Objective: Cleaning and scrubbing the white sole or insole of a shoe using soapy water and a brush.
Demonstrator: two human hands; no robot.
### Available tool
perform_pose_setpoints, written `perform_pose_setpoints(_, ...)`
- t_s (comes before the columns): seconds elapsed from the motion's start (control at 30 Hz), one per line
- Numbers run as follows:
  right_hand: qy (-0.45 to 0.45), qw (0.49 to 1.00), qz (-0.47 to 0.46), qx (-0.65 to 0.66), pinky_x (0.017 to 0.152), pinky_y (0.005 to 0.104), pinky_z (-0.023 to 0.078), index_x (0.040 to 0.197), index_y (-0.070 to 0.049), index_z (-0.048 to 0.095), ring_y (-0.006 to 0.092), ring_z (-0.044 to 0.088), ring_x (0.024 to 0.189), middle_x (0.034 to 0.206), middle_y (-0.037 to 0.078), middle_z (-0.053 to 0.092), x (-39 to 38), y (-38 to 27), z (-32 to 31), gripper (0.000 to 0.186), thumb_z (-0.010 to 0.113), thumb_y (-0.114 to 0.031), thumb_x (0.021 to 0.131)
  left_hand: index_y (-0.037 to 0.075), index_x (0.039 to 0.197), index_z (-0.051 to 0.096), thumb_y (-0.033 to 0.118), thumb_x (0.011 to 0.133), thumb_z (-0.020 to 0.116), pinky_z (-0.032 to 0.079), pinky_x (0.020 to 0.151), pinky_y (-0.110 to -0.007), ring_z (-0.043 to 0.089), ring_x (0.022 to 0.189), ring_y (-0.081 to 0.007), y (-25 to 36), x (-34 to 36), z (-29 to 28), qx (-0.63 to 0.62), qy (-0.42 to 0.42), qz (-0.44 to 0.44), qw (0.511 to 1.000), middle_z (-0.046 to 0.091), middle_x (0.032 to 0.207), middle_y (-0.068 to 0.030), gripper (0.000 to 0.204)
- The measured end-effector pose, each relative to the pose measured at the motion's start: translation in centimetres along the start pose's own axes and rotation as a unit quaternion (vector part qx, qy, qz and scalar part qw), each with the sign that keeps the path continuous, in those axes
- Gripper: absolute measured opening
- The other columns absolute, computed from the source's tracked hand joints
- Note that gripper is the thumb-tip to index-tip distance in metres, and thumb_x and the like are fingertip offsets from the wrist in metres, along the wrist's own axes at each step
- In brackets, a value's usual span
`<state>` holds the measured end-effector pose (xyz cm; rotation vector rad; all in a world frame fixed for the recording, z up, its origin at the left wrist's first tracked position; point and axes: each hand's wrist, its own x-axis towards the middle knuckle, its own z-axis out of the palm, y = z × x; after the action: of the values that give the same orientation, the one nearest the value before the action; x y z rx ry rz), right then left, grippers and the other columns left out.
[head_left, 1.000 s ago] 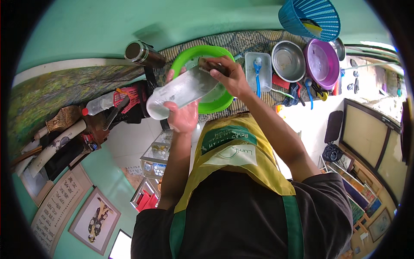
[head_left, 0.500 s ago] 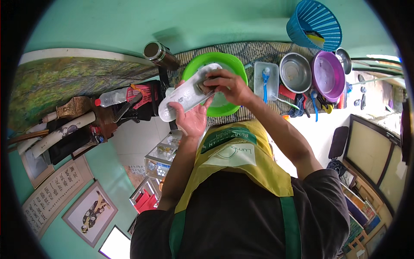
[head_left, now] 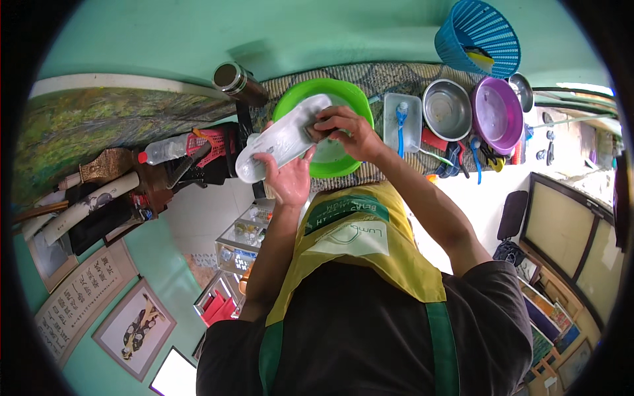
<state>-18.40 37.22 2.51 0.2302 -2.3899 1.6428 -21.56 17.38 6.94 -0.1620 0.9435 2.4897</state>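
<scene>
My left hand [head_left: 287,178] grips a wet white slipper-like piece [head_left: 281,142], long, round-ended and shaped like a shoe sole, with the thumb on top and the fingers underneath. It is tilted over the green basin [head_left: 362,99], its far end inside the rim and its near end sticking out to the left. Closed around a small brown scrubbing block [head_left: 317,132], my right hand [head_left: 353,135] presses it to the upper face of the white piece. That block is mostly covered by fingers, so its exact kind is hidden. Cloudy water [head_left: 333,158] shows in the basin.
Right of the basin are a clear tray [head_left: 413,109] with a blue brush [head_left: 401,122], a steel bowl [head_left: 448,109] and a purple basin [head_left: 500,119]. A blue basket [head_left: 456,49] stands behind them. A brown flask [head_left: 241,84] is at the back left, near a bottle [head_left: 165,150].
The whole view has shifted slightly, so things sit a little farther left. Both hands keep their holds, and the brown block stays against the white piece.
</scene>
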Motion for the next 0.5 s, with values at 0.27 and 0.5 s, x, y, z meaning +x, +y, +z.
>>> perform_pose_setpoints(0.27, 0.053, 0.976, 0.096, 0.188, 0.118, 0.0441, 0.034, 0.129, -0.012, 0.068, 0.0324, 0.048, 0.136, 0.137, 0.011, 0.056, -0.5, -0.9, 1.8, 0.051, 0.059, 0.009, 0.083, 0.014, 0.161, 0.019, 0.005, 0.089, 0.052, 0.022, 0.126, -0.052, 0.037, 0.146, -0.037, -0.8, 0.4, -1.2, 0.092, -0.155, 0.021, 0.983, 0.036, 0.158, -0.0194, 0.081)
perform_pose_setpoints(0.5, -0.086, 0.996, -0.013, -0.001, 0.122, 0.0521, 0.025, 0.136, -0.016, 0.066, 0.0396, 0.039, 0.142, 0.137, 0.012, 0.056, -0.1, -1.2, -2.2, 0.055, 0.062, -0.004, 0.082, 0.003, 0.154, 0.032, 0.029, 0.096, 0.054, 0.032, 0.123, -0.055, 0.044, 0.14, -0.0395, 0.2, 2.7, -3.6, -0.26, -0.084, -0.232, 0.933, 0.042, 0.152, -0.023, 0.068)
